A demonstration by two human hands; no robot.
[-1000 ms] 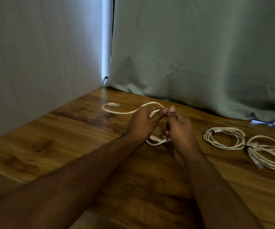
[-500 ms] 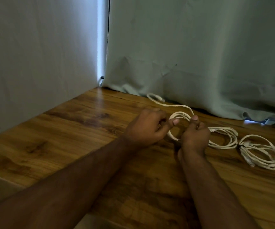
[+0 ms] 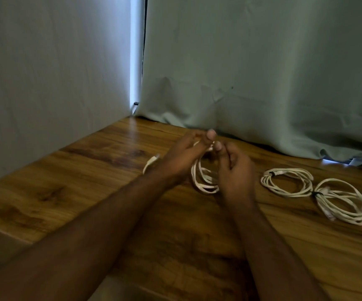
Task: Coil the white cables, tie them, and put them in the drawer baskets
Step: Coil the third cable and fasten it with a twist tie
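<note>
My left hand [image 3: 184, 157] and right hand [image 3: 233, 170] each pinch the white cable [image 3: 204, 179] looped between them above the wooden worktop [image 3: 88, 181], two tied coils [image 3: 288, 181] to my right, a pale curtain [image 3: 262, 72] beyond.

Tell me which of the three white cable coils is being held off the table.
The coil between the hands: the left hand and right hand hold it up. The middle coil and the rightmost coil lie flat on the wooden table.

Dim corner: wooden tabletop [image 3: 71, 181], pale wall [image 3: 45, 72], green curtain [image 3: 262, 72].
</note>
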